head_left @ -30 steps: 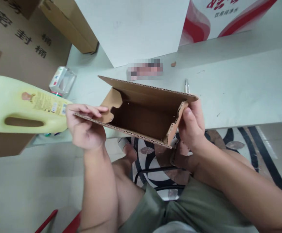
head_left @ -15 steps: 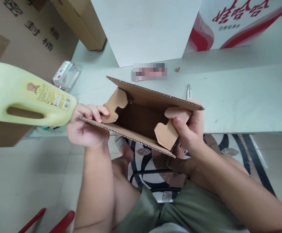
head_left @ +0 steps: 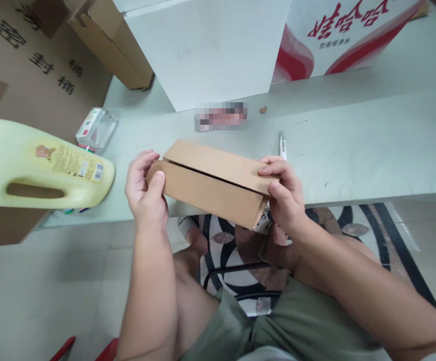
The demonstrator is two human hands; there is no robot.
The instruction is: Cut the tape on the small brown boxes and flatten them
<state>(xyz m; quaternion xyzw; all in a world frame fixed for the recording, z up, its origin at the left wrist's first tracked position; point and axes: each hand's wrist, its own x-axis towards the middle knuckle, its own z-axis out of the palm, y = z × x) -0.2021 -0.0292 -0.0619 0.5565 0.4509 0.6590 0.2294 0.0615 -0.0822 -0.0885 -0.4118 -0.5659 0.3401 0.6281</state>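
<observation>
Between my hands is a brown cardboard box (head_left: 210, 193), held up at the table's front edge. Its two long flaps are folded in and nearly meet, with a thin dark gap between them. My left hand (head_left: 148, 188) grips the left end, thumb on the near flap. At the right end my right hand (head_left: 283, 188) has its fingers on the far flap and its thumb at the corner. The inside of the box and its small end flaps are hidden. Just beyond my right hand lies a utility knife (head_left: 282, 144).
A pale yellow jug (head_left: 45, 168) and a clear plastic container (head_left: 97, 129) are at the left. Large cartons, a white box (head_left: 210, 55) and a red-and-white box (head_left: 338, 40) line the back. A blurred pinkish item (head_left: 221, 118) lies on the pale green table (head_left: 372, 145).
The box's two long flaps were standing up with the inside showing; they are now folded down over the opening. My hands have shifted to its ends, and the view has moved slightly.
</observation>
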